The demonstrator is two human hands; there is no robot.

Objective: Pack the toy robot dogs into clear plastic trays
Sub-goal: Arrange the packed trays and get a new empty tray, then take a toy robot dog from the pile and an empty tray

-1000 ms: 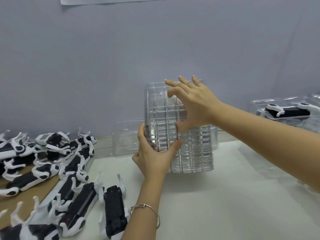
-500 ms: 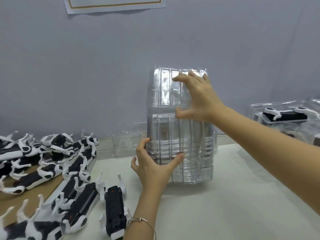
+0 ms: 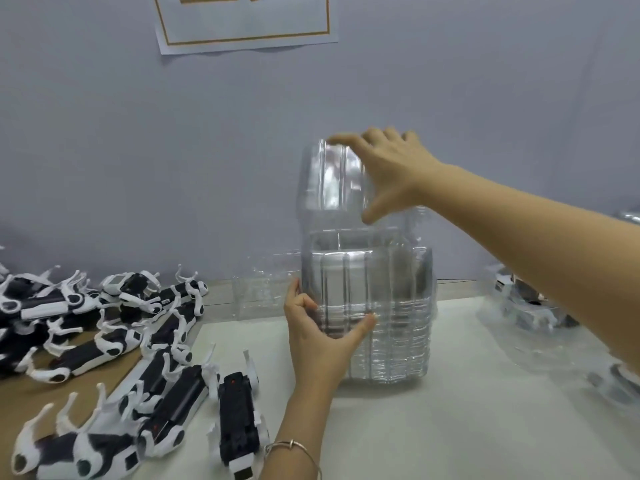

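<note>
A tall stack of clear plastic trays (image 3: 391,327) stands on the white table in the middle. My left hand (image 3: 322,337) grips the stack's lower left side, thumb on the front. My right hand (image 3: 388,168) holds one clear tray (image 3: 329,181) by its top and side, lifted almost free above the stack. Several black-and-white toy robot dogs (image 3: 114,344) lie in a heap on the left, the nearest one (image 3: 239,414) beside my left forearm.
Packed trays holding dogs (image 3: 530,303) sit at the right, partly behind my right arm. A single empty clear tray (image 3: 263,292) leans by the wall behind the stack. A paper notice (image 3: 242,22) hangs on the grey wall. White table surface (image 3: 433,427) lies in front.
My right hand has pulled the top tray upward, from nested in the stack to nearly clear of it. My left hand stays on the stack's side.
</note>
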